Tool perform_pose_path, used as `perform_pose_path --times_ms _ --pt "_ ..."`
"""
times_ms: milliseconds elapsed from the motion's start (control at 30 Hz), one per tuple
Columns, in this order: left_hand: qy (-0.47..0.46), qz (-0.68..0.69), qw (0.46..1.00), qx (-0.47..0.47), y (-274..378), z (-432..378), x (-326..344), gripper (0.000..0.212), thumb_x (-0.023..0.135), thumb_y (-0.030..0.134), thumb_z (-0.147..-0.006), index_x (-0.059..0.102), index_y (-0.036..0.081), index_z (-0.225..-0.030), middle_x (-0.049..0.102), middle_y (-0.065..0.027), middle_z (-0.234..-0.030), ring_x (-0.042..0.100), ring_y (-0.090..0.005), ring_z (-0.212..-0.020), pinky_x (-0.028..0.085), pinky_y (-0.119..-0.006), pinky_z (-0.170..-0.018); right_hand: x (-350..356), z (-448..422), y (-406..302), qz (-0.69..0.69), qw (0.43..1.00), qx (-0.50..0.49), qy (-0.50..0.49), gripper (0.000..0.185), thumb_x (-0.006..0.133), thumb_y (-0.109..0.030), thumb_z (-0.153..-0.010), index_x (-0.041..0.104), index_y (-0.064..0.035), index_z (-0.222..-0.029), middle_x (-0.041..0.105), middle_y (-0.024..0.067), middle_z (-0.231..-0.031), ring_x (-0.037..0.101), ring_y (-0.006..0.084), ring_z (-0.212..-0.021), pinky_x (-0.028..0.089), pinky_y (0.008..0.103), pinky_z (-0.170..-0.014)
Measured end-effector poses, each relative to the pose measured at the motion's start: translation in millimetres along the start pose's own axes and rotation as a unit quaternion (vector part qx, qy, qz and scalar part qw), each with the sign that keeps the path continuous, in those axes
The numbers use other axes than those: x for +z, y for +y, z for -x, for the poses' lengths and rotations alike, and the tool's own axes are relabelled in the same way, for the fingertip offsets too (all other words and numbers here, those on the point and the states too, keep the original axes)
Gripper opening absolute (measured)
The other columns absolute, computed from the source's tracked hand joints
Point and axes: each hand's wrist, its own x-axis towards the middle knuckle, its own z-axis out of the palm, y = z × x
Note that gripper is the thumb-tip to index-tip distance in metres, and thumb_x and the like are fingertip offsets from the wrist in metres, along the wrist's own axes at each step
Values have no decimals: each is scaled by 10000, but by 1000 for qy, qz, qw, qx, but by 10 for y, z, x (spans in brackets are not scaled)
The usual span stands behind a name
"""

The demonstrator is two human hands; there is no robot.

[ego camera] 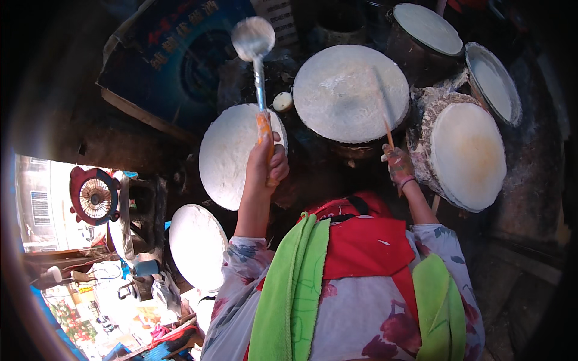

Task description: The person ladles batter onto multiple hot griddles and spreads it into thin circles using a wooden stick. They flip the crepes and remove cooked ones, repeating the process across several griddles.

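Observation:
My left hand [265, 164] grips the orange handle of a metal ladle [254, 39], its bowl raised at the upper left and slightly blurred. Below the ladle is a round white-coated surface [226, 158], partly hidden by my hand. In my right hand [399, 166] is a thin wooden stick [389, 131]. The stick's far end blurs over the large round white surface [336, 101] in the middle, and I cannot tell whether it touches. Faint smears mark that surface. Right of my right hand lies another white round [467, 155], yellowish at its centre, with a crusted rim.
More white rounds stand at the upper right [428, 28] and lower left [198, 248]. A blue printed cardboard box [180, 63] bearing writing lies at the upper left. A small pale round object [283, 102] sits between two rounds. A fan [95, 196] hangs by the bright opening at left.

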Motion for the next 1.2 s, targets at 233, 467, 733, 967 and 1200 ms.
perform_pose_path --times_ms 233,467,733,967,1200 --pt "93 -33 994 -47 80 -177 61 245 464 347 -932 441 104 -953 324 24 -536 295 -82 -365 220 -213 -353 -165 85 -43 219 975 -10 43 518 405 -513 -881 613 -53 -996 622 231 -968 585 388 -957 451 452 -820" --pt "26 118 991 -49 82 -29 25 246 431 323 -952 474 81 -955 354 36 -558 308 -60 -373 230 -201 -354 -273 113 -229 149 984 -80 -51 493 430 -501 -876 611 -46 -936 622 235 -921 589 387 -930 453 447 -788" --pt "85 194 977 1 50 423 -4 251 410 287 -964 469 44 -961 362 26 -560 309 -53 -365 238 -183 -351 -166 -55 -50 306 909 -269 -87 391 469 -438 -877 622 -83 -820 644 159 -846 631 323 -813 492 392 -701" --pt "175 216 956 92 -88 1034 -79 240 405 281 -965 482 54 -966 366 31 -566 315 -58 -371 253 -195 -358 -239 -156 -183 225 954 -143 -138 470 484 -492 -847 628 -46 -818 635 194 -771 617 366 -803 460 416 -722" --pt "236 275 920 149 -403 1572 -157 238 382 279 -969 479 62 -982 357 32 -564 309 -62 -370 262 -203 -352 405 -121 -886 53 958 -115 -257 359 522 -398 -846 611 -61 -928 616 146 -717 594 278 -634 461 383 -602"
